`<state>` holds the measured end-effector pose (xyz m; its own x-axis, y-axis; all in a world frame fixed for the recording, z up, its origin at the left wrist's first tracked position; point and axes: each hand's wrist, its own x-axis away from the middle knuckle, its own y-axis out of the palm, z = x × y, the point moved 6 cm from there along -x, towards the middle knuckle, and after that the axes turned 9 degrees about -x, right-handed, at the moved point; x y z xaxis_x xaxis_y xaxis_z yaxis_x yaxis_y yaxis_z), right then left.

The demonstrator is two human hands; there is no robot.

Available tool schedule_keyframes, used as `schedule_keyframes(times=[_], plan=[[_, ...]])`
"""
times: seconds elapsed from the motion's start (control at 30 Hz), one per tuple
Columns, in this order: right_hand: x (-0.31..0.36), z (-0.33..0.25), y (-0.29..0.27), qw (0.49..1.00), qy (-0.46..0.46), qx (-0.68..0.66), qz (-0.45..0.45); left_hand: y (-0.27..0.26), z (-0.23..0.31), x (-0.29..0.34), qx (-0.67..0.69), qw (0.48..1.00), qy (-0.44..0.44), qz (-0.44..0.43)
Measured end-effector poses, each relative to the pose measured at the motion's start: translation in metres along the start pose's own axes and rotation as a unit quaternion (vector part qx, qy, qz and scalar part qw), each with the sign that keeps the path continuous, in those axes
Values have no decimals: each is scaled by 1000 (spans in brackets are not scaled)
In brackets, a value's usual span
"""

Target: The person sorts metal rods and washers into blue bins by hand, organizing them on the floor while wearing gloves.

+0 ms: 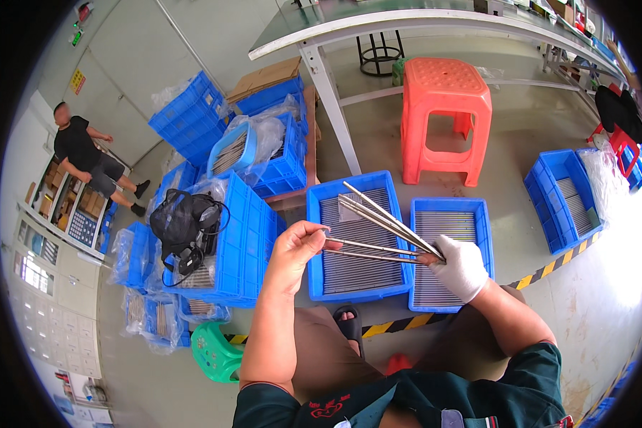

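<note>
My right hand, in a white glove, is closed round one end of several thin metal rods that fan out toward the upper left. Bare, my left hand pinches the far ends of a couple of these rods between thumb and fingers. Below the hands stands a blue crate lined with rows of similar rods, and a small clear piece lies on them near its far end. Close against its right side is a second blue crate, also filled with rods, partly hidden by my right hand.
A red plastic stool stands beyond the crates, under a long table. Stacked blue crates at left carry a black bag. A green stool is near my left. Another rod crate sits right. A person walks far left.
</note>
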<state>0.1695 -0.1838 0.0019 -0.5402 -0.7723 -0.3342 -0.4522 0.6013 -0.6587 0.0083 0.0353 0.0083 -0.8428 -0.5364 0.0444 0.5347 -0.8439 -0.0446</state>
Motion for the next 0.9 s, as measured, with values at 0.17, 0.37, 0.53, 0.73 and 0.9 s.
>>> schedule_keyframes(times=[0.17,0.37,0.53,0.73,0.9], plan=[[-1,-6,-5,999,16,35,-13,0,-5,0,20,1000,4,-5],[2,-6,-3,1000,-11,7,-2,26,-4,2,55,996,36,-59],[-1,0,0,1000,10,-1,-23,17,-5,0,-2,999,8,-38],[6,25,17,914,228,-307,-133,-19,-1,-4,-28,997,15,65],[14,22,29,829,312,-428,-181,-11,-3,-6,38,999,7,19]])
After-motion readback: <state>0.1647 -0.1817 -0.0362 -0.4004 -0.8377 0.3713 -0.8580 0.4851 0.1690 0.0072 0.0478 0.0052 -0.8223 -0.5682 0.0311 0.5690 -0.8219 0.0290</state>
